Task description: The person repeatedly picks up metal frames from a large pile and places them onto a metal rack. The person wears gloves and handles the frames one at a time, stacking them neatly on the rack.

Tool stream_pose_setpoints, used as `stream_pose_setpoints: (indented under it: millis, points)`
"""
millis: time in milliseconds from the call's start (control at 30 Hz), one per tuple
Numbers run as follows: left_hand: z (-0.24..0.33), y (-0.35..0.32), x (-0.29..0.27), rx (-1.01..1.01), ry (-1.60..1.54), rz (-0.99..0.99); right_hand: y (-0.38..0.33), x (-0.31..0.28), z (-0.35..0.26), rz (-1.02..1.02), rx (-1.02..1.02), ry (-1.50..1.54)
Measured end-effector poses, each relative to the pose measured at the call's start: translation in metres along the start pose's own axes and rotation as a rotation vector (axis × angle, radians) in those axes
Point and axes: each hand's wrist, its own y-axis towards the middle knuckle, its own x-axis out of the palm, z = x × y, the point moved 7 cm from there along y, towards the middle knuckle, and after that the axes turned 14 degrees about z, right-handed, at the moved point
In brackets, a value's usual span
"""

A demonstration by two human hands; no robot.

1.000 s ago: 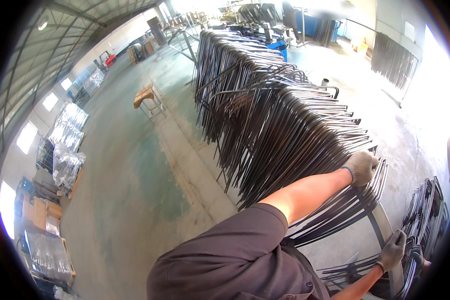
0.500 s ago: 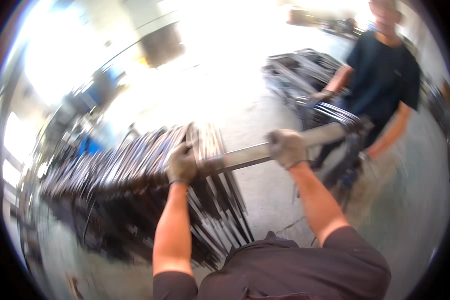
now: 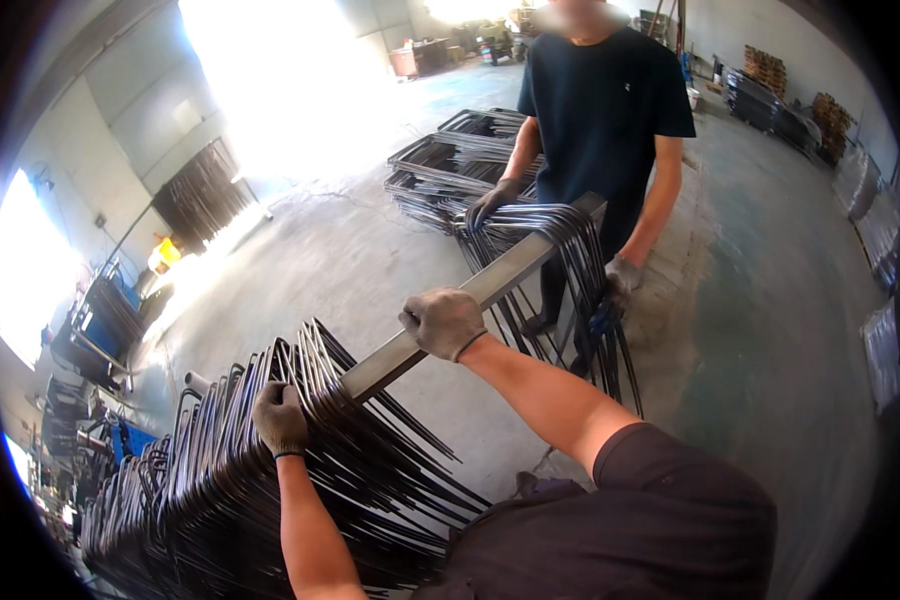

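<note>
My left hand point(image 3: 280, 415), in a grey work glove, is curled around bent metal tube frames point(image 3: 225, 430) at the near end of a tightly packed row. My right hand point(image 3: 445, 322), gloved too, is closed on a square metal bar point(image 3: 385, 365), with its knuckles up. The bar slopes from the row at lower left up toward a co-worker. Near its far end hang several more U-bent tube frames point(image 3: 530, 222), legs down. One gloved hand of the co-worker point(image 3: 495, 203) rests on their tops; the other hand point(image 3: 622, 275) is at their legs.
The co-worker in a dark shirt point(image 3: 600, 120) stands at the bar's far end. Behind are stacked tube frames point(image 3: 450, 155) on the concrete floor point(image 3: 300, 255). A rack of frames point(image 3: 205, 195) leans by the bright doorway. Wrapped bundles point(image 3: 865, 200) line the right wall.
My view has turned right and steadied, so the co-worker and bar appear farther left. My left hand has moved down and left along the packed frames. My right hand stays on the bar.
</note>
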Motion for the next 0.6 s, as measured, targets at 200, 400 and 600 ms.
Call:
stream_pose_setpoints:
  millis: [200, 400, 600]
  points:
    - [-0.017, -0.004, 0.005, -0.036, -0.004, -0.004, 0.0, -0.001, -0.002, -0.053, 0.049, -0.027]
    - [-0.019, -0.004, -0.001, -0.023, -0.018, 0.01, -0.004, 0.003, -0.006, -0.036, 0.018, -0.017]
    - [-0.009, -0.006, 0.011, -0.01, -0.005, -0.1, -0.011, 0.016, 0.012, -0.085, 0.052, -0.014]
